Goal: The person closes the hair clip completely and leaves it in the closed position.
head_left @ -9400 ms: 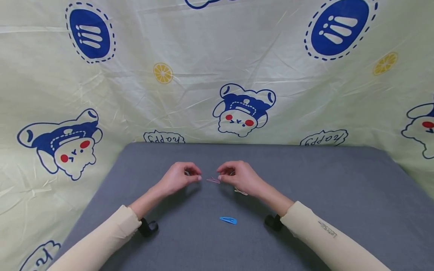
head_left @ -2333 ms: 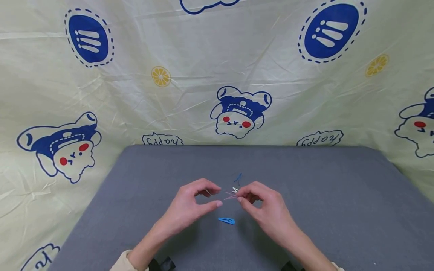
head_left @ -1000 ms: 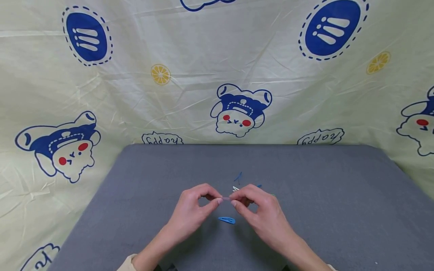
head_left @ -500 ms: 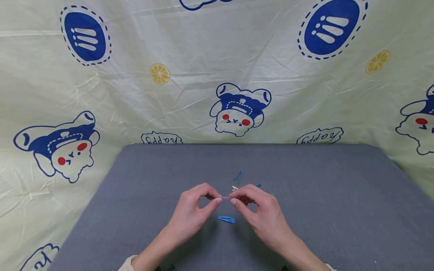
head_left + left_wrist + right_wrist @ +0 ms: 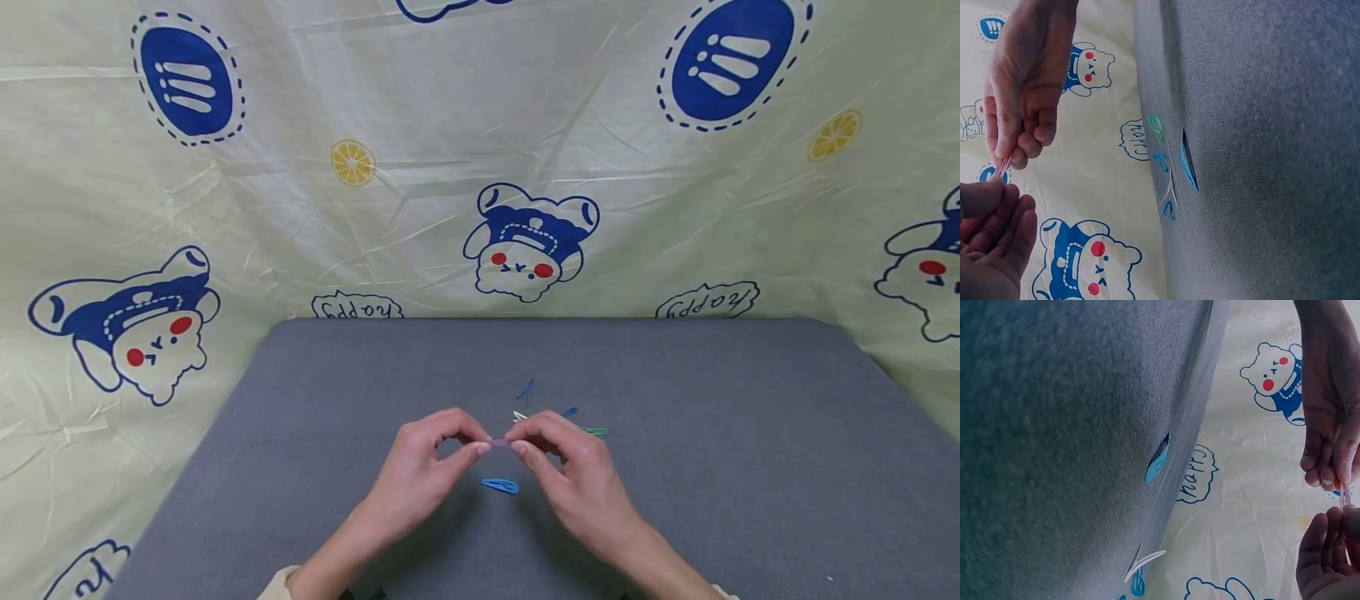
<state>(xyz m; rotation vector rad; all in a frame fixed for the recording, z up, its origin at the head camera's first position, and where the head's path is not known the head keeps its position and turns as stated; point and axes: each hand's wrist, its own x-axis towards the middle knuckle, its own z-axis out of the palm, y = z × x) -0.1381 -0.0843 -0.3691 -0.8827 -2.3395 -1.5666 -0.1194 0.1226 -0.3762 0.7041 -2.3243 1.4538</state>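
A pink clip (image 5: 499,442) ran lengthwise from nine to three o'clock between the left hand (image 5: 420,460) and right hand (image 5: 581,468), each pinching one end, neither nearer.

A slim pink clip (image 5: 500,442) is held roughly level, pinched at both ends, above the grey surface (image 5: 720,450), well in from its far edge. Partly covered, it seems made of thin strips.

A raised clip (image 5: 499,442) is held between left hand (image 5: 426,462) and right hand (image 5: 576,467) over a table (image 5: 712,417), lone clip (image 5: 500,486) in front, more clips (image 5: 595,432) behind
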